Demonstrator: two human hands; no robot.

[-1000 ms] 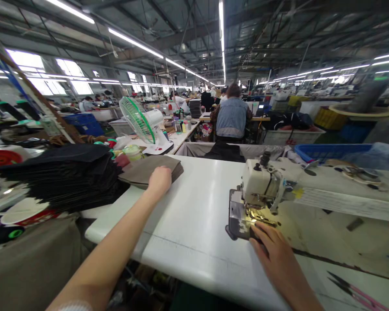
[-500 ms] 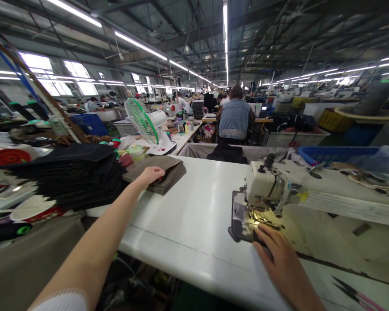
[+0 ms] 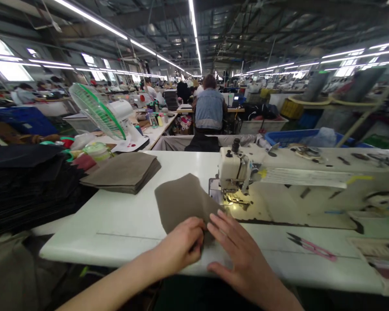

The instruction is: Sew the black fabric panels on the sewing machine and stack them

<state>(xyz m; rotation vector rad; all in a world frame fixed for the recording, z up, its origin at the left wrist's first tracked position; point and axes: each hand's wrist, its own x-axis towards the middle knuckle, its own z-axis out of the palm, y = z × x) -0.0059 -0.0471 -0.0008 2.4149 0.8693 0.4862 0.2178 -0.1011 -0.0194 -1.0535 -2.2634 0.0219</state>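
A grey-brown fabric piece (image 3: 181, 198) lies on the white sewing table (image 3: 123, 220), left of the sewing machine (image 3: 235, 168). My left hand (image 3: 184, 242) is closed on its near edge, fingers curled together. Beside it, my right hand (image 3: 236, 246) has its fingers apart, the tips at the fabric's right edge just in front of the needle area. The lamp by the machine's presser foot is lit. A stack of the same grey-brown fabric pieces (image 3: 123, 170) rests at the table's far left.
A tall pile of black fabric (image 3: 29, 185) stands at the left. Pink-handled thread snips (image 3: 314, 247) lie on the table at right. A white and green fan (image 3: 106, 114) is beyond the stack. Further back are a blue basket (image 3: 288, 137) and a seated person in a denim vest (image 3: 209, 108).
My left hand has come from the stack to the front of the machine, bringing one fabric piece. My right hand has moved off the machine bed to the fabric. The view has turned right.
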